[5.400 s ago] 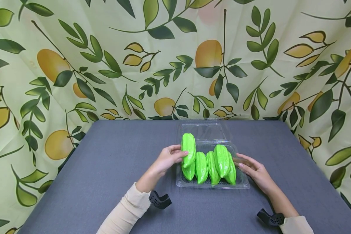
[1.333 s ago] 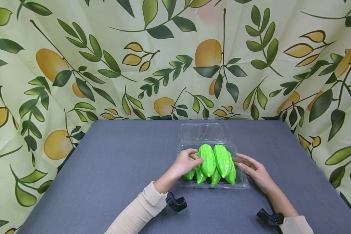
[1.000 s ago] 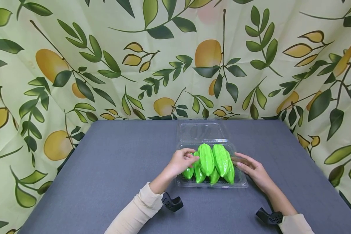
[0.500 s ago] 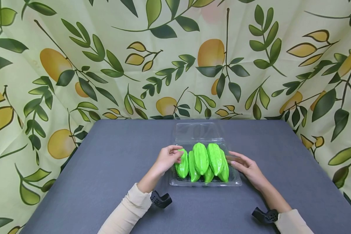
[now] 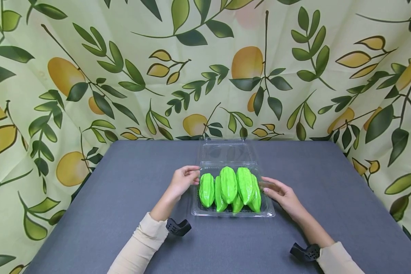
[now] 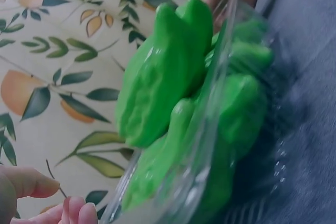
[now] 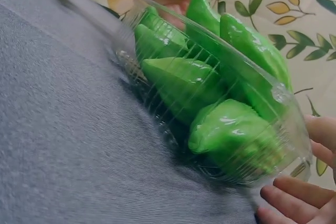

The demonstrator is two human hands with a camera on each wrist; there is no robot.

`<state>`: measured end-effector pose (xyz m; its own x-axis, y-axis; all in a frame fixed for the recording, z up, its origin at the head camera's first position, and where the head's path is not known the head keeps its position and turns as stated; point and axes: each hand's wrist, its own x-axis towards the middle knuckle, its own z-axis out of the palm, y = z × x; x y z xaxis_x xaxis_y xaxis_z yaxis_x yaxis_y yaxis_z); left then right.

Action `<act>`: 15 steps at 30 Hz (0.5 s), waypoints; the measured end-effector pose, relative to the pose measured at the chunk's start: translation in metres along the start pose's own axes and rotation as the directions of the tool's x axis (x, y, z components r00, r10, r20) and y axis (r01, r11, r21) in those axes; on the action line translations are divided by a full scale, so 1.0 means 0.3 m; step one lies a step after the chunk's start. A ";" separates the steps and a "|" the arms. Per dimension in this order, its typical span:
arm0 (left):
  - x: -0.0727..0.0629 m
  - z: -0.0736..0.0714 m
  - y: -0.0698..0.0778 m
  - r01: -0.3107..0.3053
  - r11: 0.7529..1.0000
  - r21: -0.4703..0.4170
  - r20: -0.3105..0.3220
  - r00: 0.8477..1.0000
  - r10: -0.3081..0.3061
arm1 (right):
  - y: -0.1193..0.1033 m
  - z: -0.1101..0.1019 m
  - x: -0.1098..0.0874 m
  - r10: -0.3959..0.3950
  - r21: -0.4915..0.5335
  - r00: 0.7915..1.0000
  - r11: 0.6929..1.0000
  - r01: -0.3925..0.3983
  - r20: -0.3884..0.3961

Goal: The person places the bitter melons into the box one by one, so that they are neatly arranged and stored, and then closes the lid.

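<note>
Several bright green, ribbed star fruits (image 5: 228,184) fill a clear plastic clamshell box (image 5: 233,214), some lying on top of others. The box's lid (image 5: 227,152) is folded back behind it. My left hand (image 5: 183,180) is by the box's left rim with fingers loosely bent; in the left wrist view its thumb and fingertips (image 6: 31,183) have nothing between them. Beside the right wall, my right hand (image 5: 283,196) has its fingers stretched toward the box. The right wrist view has those fingers (image 7: 294,200) at the wall's end, apparently touching it.
A grey cloth-covered table (image 5: 140,160) lies under everything. A leaf-and-fruit patterned curtain (image 5: 205,95) hangs behind and at both sides. Black camera mounts (image 5: 179,227) sit on the wrists.
My left hand has set a star fruit on the pile and let go, then drawn back to the left rim. Lately the box and my right hand have shifted left together.
</note>
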<state>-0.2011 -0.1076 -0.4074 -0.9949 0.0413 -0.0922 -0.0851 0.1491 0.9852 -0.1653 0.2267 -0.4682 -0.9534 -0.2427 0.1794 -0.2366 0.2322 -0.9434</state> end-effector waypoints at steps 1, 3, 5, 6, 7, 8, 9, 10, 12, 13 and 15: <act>0.004 -0.007 -0.001 0.002 1.000 -0.003 -0.004 1.000 -0.002 | -0.005 -0.002 0.000 0.000 -0.016 1.000 1.000 0.000 -0.002; 0.013 -0.019 -0.003 0.012 1.000 -0.011 -0.015 1.000 -0.013 | -0.012 -0.007 0.004 -0.015 -0.019 1.000 1.000 0.014 -0.002; 0.022 -0.032 -0.005 0.021 1.000 -0.012 -0.019 1.000 -0.021 | -0.019 -0.015 0.012 -0.029 -0.008 1.000 1.000 0.029 0.001; 0.027 -0.038 -0.005 0.026 1.000 -0.014 -0.021 0.999 -0.026 | -0.023 -0.019 0.017 -0.032 -0.005 0.999 0.999 0.032 0.001; 0.032 -0.043 -0.006 0.030 0.999 -0.020 -0.022 0.999 -0.030 | -0.028 -0.023 0.023 -0.033 -0.001 0.999 0.999 0.033 -0.001; 0.038 -0.048 -0.007 0.036 0.999 -0.024 -0.022 0.999 -0.037 | -0.033 -0.027 0.030 -0.029 0.003 1.000 1.000 0.029 -0.001; 0.044 -0.053 -0.007 0.040 0.999 -0.026 -0.019 0.999 -0.041 | -0.039 -0.031 0.038 -0.013 -0.002 1.000 1.000 0.013 -0.002; 0.049 -0.057 -0.007 0.044 0.999 -0.027 -0.017 0.999 -0.044 | -0.047 -0.035 0.046 0.010 -0.008 1.000 1.000 -0.010 -0.006; 0.061 -0.062 -0.006 0.054 0.998 -0.027 -0.018 0.998 -0.054 | -0.063 -0.043 0.064 0.069 -0.025 0.997 0.997 -0.069 -0.019; 0.066 -0.064 -0.005 0.059 0.998 -0.025 -0.020 0.998 -0.059 | -0.071 -0.046 0.074 0.103 -0.032 0.994 0.994 -0.103 -0.026; 0.076 -0.068 -0.002 0.067 0.997 -0.022 -0.022 0.997 -0.068 | -0.088 -0.052 0.095 0.181 -0.043 0.983 0.982 -0.182 -0.038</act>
<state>-0.2248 -0.1268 -0.4072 -0.9878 0.0089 -0.1554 -0.1529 0.1293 0.9797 -0.1892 0.2284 -0.4339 -0.9869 -0.1603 0.0165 -0.0666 0.3125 -0.9476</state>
